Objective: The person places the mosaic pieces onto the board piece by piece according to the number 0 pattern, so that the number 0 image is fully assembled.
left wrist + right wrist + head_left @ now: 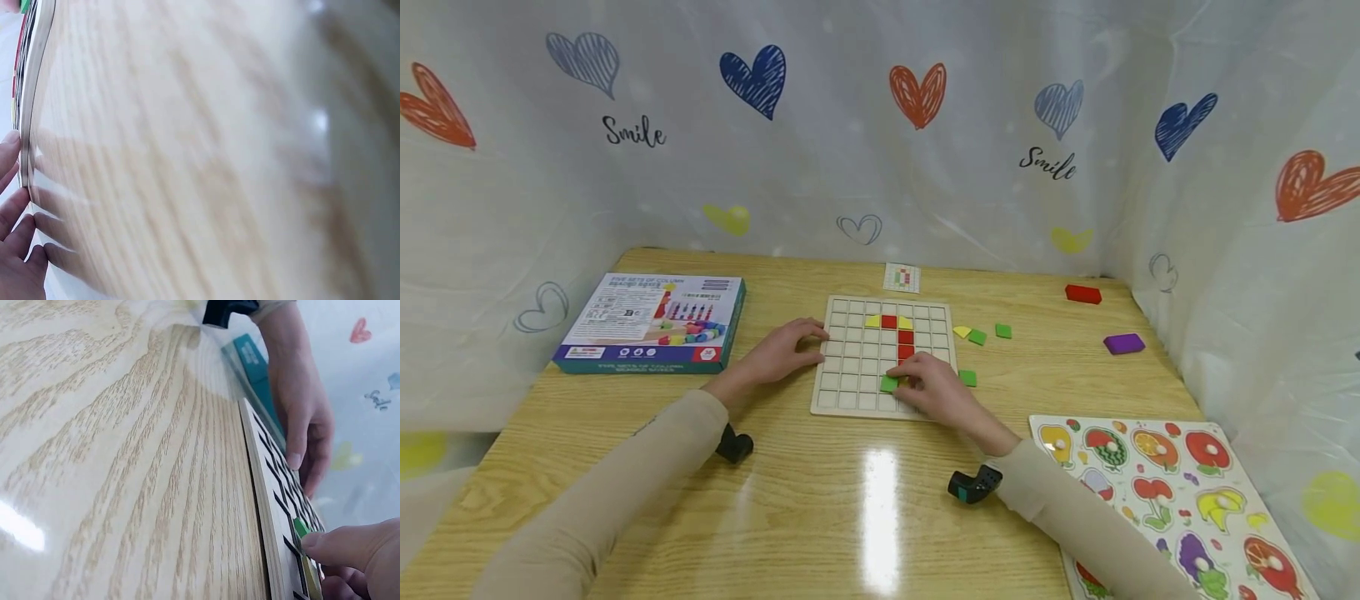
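Observation:
A wooden grid board (853, 400) lies flat on the table with red and yellow tiles set in some of its squares. My left hand (781, 352) rests against the board's left edge, fingertips touching the rim and holding nothing. Over the lower part of the board, my right hand (934, 387) pinches a green square tile (889, 384) between thumb and fingers. The right wrist view shows the thumb on that green tile (301, 527), with a yellow tile (311, 575) close by. My right hand hides part of the board's lower right.
Loose green tiles (1003, 331) and a yellow one (962, 332) lie right of the board. A pattern card (902, 278) sits behind it. A boxed bead set (651, 323) is at left, a fruit puzzle (1180, 475) at right, with red (1083, 293) and purple (1124, 343) blocks beyond.

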Demonstrator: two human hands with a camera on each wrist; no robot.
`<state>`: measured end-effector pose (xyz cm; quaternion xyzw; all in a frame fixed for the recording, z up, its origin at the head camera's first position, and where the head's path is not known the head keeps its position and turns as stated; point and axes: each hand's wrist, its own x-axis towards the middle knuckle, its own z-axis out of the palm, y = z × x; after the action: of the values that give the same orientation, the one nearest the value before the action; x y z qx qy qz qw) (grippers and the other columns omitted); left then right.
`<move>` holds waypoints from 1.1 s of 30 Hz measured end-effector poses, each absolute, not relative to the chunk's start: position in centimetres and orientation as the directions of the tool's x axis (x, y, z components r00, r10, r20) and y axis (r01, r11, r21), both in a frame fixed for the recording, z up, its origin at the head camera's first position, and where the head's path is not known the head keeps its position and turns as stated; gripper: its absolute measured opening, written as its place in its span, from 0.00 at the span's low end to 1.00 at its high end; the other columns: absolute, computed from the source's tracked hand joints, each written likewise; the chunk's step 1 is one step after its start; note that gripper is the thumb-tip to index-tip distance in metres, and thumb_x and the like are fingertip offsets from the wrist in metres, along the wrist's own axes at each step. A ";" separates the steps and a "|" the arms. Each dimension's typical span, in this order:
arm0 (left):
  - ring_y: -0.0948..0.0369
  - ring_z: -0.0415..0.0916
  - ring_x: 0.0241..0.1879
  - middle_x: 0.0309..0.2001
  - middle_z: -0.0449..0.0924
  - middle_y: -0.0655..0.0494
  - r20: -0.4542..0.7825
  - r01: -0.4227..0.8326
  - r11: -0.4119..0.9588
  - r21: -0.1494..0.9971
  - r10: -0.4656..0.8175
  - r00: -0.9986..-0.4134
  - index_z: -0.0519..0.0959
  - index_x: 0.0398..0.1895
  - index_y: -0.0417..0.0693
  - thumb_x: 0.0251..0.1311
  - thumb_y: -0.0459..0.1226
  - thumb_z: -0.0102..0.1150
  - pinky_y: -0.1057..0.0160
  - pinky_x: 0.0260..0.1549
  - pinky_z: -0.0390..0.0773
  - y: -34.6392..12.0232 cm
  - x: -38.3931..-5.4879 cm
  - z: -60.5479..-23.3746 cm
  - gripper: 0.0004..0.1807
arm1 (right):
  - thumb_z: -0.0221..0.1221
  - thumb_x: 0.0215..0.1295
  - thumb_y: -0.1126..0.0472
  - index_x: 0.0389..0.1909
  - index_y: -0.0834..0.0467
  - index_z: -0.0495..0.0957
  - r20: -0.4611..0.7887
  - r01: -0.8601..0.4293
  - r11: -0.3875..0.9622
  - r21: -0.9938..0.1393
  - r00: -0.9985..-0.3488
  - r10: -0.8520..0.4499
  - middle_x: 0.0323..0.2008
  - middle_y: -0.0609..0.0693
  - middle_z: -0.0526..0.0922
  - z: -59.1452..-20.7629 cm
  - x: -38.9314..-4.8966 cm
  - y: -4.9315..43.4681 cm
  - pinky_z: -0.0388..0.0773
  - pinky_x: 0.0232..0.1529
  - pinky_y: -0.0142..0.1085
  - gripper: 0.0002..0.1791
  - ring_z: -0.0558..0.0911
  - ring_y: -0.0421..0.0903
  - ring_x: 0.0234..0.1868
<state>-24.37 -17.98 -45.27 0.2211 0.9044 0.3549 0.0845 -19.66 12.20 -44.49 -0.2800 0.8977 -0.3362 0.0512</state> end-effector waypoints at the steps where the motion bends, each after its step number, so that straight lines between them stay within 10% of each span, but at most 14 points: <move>1: 0.44 0.57 0.70 0.67 0.66 0.40 0.003 0.340 0.652 0.678 0.459 -0.888 0.76 0.59 0.40 0.65 0.38 0.62 0.45 0.69 0.56 -18.0 -24.4 -45.3 0.21 | 0.64 0.63 0.62 0.51 0.57 0.84 0.092 -0.465 0.619 -0.633 -0.839 -0.536 0.41 0.48 0.79 -44.5 -19.6 12.1 0.72 0.36 0.33 0.15 0.73 0.42 0.36; 33: 0.43 0.57 0.70 0.67 0.65 0.39 0.007 0.352 0.661 0.663 0.464 -0.886 0.76 0.58 0.40 0.65 0.38 0.62 0.44 0.69 0.56 -17.9 -24.2 -45.1 0.20 | 0.63 0.65 0.63 0.47 0.57 0.84 0.080 -0.471 0.638 -0.610 -0.837 -0.541 0.41 0.47 0.79 -44.7 -19.9 11.6 0.72 0.38 0.35 0.11 0.73 0.42 0.37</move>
<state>-24.21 -17.95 -45.14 0.2248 0.9076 0.3451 0.0814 -19.95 11.58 -44.68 -0.2800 0.9032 -0.3206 0.0549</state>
